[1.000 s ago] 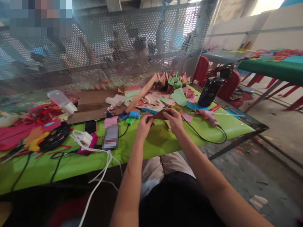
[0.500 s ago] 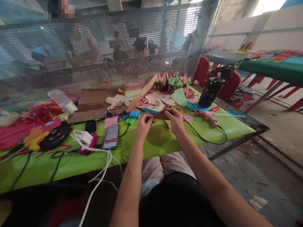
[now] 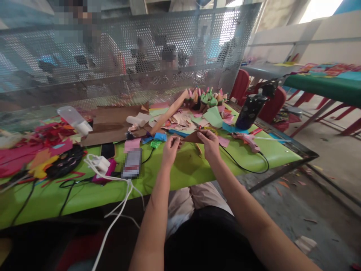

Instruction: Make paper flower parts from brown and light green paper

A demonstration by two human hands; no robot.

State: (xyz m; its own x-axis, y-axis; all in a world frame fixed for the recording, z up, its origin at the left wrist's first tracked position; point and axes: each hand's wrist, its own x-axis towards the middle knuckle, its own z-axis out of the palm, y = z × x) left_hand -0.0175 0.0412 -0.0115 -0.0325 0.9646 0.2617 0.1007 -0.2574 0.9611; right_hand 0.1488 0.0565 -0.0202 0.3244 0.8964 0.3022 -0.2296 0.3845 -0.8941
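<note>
Head view, the only one. Brown paper (image 3: 193, 136), small and tapering leftwards, is up between the two hands, over the near middle of the green table (image 3: 186, 182). Right hand (image 3: 210, 145): thumb and fingers clamped on the paper's wide right end. Left hand (image 3: 170, 148): thumb and finger drawn in close at the narrow left end; too small to tell whether they clamp it.

Around the hands: short yellowish stick (image 3: 199, 149) just below the paper; blue bundle (image 3: 160, 137) and green bundle (image 3: 155, 144) left of the left hand, phone (image 3: 132, 162) nearer and farther left. Pink glue gun (image 3: 250, 143) lies to the right, apart from the right hand, its black cord (image 3: 242, 172) looping on the near side. Dark bottle (image 3: 250, 111) on the far right, scrap pile (image 3: 180, 119) beyond the hands, small paper cones (image 3: 209, 99) behind that.

Doing it well, my judgement: pinch lightly near the edges, thin paper likely creases if squeezed. Right hand best as steady anchor, left working the narrow end in small moves. Even tension, no hard pulling, or the tip may tear. Wrists low, clear of the glue gun's cord.
</note>
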